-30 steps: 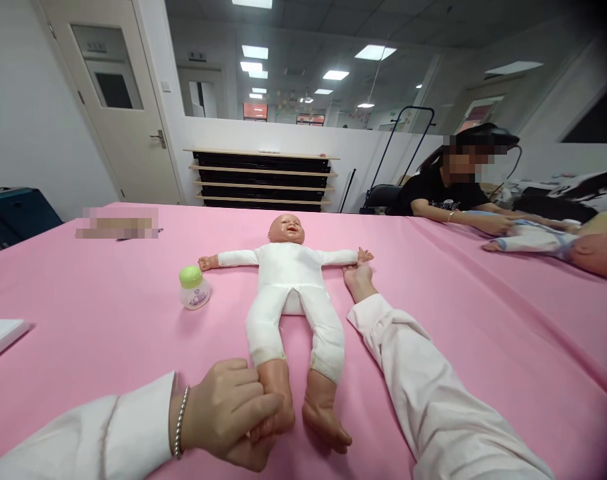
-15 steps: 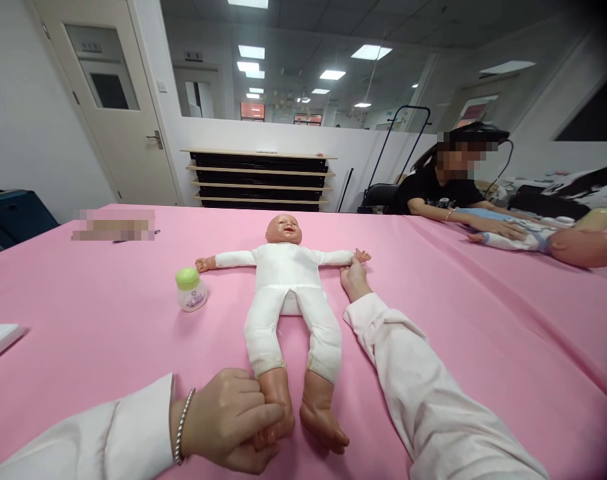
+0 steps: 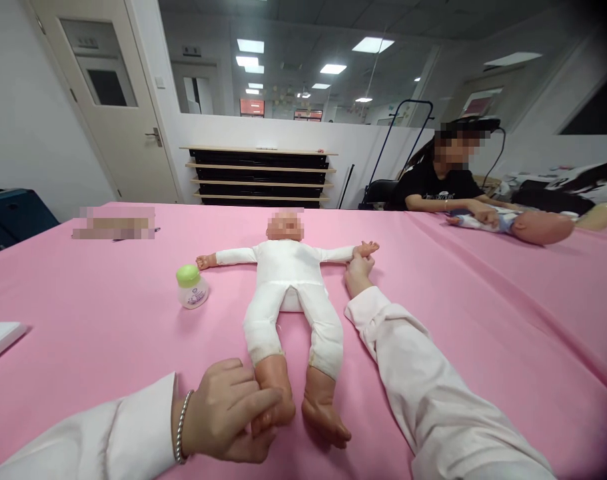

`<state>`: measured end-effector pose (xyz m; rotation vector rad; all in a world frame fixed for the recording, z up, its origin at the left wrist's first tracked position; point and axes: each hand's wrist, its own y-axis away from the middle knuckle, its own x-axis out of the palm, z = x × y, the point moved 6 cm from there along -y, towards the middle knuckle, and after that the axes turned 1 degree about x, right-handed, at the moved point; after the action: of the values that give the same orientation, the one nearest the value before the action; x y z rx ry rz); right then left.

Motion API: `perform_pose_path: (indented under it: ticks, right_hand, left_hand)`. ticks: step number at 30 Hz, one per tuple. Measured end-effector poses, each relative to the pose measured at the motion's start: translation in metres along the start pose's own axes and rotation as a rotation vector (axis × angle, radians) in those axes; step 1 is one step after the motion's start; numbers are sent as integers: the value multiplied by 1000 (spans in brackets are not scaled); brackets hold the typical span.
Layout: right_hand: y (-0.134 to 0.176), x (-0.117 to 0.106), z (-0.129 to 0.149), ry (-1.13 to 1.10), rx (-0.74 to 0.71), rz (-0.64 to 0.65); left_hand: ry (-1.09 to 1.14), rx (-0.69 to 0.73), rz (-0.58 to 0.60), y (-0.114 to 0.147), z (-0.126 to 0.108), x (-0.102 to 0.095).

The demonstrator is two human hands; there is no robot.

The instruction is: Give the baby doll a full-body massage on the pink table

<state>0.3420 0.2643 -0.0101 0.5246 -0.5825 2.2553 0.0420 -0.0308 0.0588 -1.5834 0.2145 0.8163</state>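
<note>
A baby doll with a white cloth body and plastic head, hands and feet lies on its back, arms spread, feet toward me. My left hand is curled at the doll's foot on the left, its fingers closed around the toe end. Out at the doll's arm on the right, my right hand pinches the doll's small hand near the wrist from below. Beside the doll's other hand stands a small jar with a green lid. Part of my left thumb is hidden.
A pink cloth covers the table. The corner of a white object shows at the left edge, and a blurred-out item lies farther back. At the back right, a person in black handles another doll.
My right hand has raised the doll's hand slightly and shifted it to the right. My left hand stays at the foot with little movement. The other person's doll has moved left.
</note>
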Motion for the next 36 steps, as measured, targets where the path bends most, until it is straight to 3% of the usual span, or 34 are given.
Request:
perform_pose_path:
  ticks: [2, 5, 9, 12, 14, 19, 23, 26, 30, 33, 36]
  right_hand:
    - [5, 10, 18, 43, -53, -14]
    - [24, 45, 54, 85, -198, 174]
    - [73, 90, 85, 149, -398, 558]
    - [114, 111, 75, 406, -515, 981]
    - [130, 112, 61, 566, -586, 1160]
    - [128, 108, 44, 668, -647, 1214]
    - [127, 109, 44, 648, -627, 1241]
    - [121, 103, 51, 559, -598, 1135]
    - [77, 65, 52, 389, -462, 595]
    - [36, 24, 31, 309, -233, 204]
    - [11, -10, 12, 216, -30, -111]
  left_hand:
    - [-23, -59, -66, -4, 4, -11]
    - [-34, -146, -144, -7, 14, -24]
    - [-68, -428, -322, 1, 46, -35]
    - [65, -683, -342, 9, 80, -24]
    - [212, -805, -316, 13, 102, -10]
    - [369, -990, -297, 24, 136, 18]
    - [347, -952, -323, 31, 136, 23]
    - [273, -853, -391, 33, 124, 13]
    - [46, -656, -416, 29, 93, -13]
    - [-57, -429, -324, 14, 58, -28]
    - [-14, -244, -198, 2, 27, -27]
